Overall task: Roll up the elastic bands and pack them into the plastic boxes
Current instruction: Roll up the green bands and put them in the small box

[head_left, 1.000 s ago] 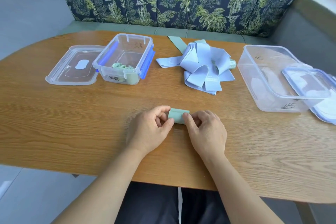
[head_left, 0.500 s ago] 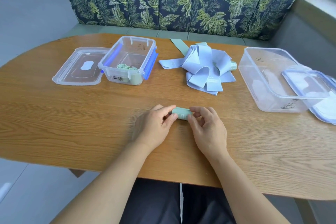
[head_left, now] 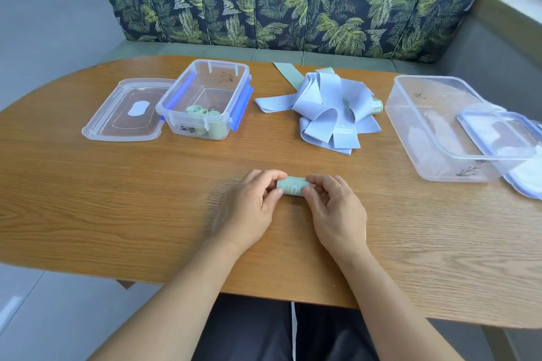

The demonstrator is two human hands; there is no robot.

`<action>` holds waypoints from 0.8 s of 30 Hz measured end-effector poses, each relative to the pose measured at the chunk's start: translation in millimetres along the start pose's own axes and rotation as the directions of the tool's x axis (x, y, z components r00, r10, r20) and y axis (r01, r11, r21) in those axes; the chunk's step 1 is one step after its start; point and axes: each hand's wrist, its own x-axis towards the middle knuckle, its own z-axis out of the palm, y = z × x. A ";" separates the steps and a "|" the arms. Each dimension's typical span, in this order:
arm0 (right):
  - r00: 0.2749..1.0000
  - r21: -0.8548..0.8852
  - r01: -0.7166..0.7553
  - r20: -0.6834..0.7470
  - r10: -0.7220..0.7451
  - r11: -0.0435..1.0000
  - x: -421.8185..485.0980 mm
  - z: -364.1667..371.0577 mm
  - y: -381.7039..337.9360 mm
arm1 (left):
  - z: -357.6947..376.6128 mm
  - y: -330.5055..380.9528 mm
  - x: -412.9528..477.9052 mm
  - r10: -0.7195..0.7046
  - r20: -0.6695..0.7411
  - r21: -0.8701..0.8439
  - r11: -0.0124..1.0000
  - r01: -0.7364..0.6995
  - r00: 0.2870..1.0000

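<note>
A rolled green band (head_left: 291, 186) (pale lettering shows on it) lies sideways at the lower centre of the frame, pinched at its ends by the left hand (head_left: 249, 208) and right hand (head_left: 337, 211). The small box (head_left: 176, 123), upper left, stands open with green rolls (head_left: 196, 110) inside. Loose pale blue bands (head_left: 325, 108) are heaped at upper centre. The large box (head_left: 425, 155) stands open at right.

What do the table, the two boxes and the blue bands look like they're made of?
Table: wood or wood-look laminate, matte, with grain lines. Small box and large box: clear glossy plastic, the tabletop shows through their walls. Blue bands: thin, matte, probably rubbery elastic; they flop in soft folds.
</note>
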 end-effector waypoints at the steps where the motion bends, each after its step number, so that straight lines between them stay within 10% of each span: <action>1: 1.000 -0.003 -0.001 0.001 0.001 1.000 0.2 0.1 -0.2 | 0.4 -0.9 0.6 -0.005 -0.002 -0.018 1.000 0.005 1.000; 24: 0.999 -0.082 -0.052 0.010 0.052 0.995 4.7 1.8 -7.8 | 2.1 0.3 14.5 0.093 0.140 0.131 0.985 -0.112 0.986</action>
